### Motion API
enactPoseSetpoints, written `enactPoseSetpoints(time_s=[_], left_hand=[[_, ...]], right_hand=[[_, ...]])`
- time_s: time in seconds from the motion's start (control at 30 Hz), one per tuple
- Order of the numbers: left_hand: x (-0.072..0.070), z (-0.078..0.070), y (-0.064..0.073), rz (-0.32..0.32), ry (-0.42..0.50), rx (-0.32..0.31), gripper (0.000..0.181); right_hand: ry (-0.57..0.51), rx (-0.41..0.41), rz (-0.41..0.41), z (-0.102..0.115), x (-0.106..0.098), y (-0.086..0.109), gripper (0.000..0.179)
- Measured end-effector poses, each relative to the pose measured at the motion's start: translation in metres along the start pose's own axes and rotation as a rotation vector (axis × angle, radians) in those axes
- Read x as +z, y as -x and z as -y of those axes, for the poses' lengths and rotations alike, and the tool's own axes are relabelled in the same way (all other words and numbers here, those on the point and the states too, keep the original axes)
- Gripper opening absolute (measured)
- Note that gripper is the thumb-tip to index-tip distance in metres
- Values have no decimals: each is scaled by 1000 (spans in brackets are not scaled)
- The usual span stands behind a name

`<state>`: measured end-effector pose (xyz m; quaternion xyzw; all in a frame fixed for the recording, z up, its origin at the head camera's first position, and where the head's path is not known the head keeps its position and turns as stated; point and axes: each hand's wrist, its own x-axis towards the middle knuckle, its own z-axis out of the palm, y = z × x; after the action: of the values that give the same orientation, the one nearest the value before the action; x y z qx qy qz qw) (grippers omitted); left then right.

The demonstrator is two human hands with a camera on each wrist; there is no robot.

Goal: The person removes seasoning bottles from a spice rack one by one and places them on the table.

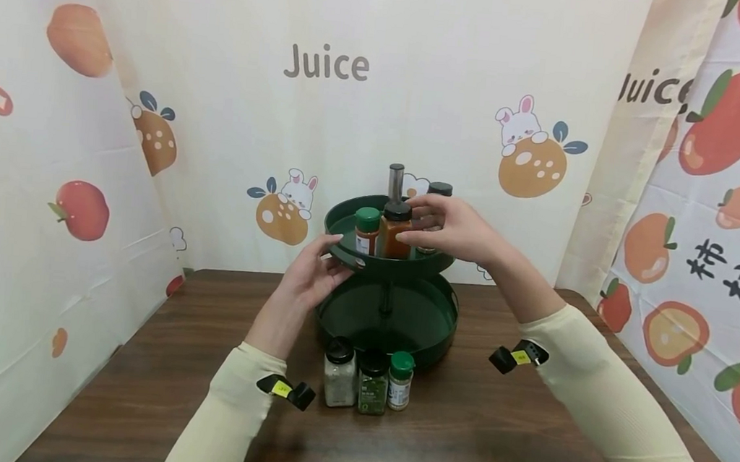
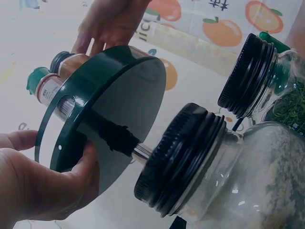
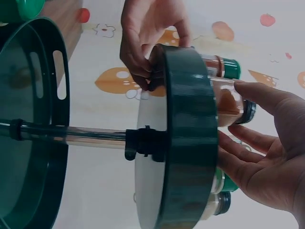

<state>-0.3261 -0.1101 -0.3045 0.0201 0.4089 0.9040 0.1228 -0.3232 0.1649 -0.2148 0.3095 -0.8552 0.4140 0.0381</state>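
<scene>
A two-tier dark green turntable rack stands on the table. My left hand (image 1: 311,273) grips the left rim of its upper tray (image 1: 367,265), thumb on the underside in the left wrist view. At the tray's front, my right hand (image 1: 451,229) pinches a black-capped jar of orange spice (image 1: 394,240) between thumb and fingers. Left of it stands a green-capped jar of red spice (image 1: 366,232). Another black-capped jar (image 1: 441,189) is mostly hidden behind the right hand. In the right wrist view the orange-spice jar (image 3: 226,101) has its base against the tray.
Below is the lower tray (image 1: 390,309), joined by a central post (image 3: 95,135). Before it on the table (image 1: 458,441) stand a black-capped jar of pale seasoning (image 1: 339,381), a black-capped jar of green herbs (image 1: 372,391) and a small green-capped jar (image 1: 399,389). Printed curtains (image 1: 422,61) hang behind.
</scene>
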Motion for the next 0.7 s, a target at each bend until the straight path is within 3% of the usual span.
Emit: enactPoseSetpoints(time_s=[0.7], left_hand=[[-1, 0, -1, 3, -25, 10, 71]], right_hand=[[-136, -37, 116, -9, 14, -23, 52]])
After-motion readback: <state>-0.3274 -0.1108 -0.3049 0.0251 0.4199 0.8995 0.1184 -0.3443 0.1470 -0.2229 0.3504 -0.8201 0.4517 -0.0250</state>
